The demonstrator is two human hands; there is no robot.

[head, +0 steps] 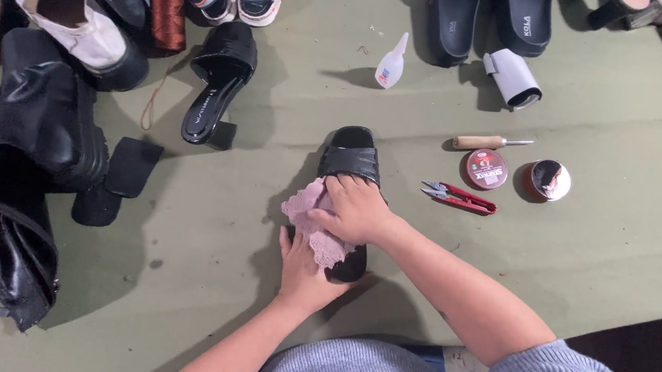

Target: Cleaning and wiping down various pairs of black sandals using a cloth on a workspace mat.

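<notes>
Left hand (303, 273) under black sandal (352, 160); right hand (356, 209) on pink cloth (312, 216)

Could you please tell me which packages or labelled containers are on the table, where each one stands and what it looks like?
Glue bottle: top centre, lying tilted, small, white with blue-red label.
Tin lid: right of the black sandal, round, red, printed label.
Open tin: right of the lid, round, dark paste inside.
Grey roll: upper right, below dark slides, lying on its side.
</notes>
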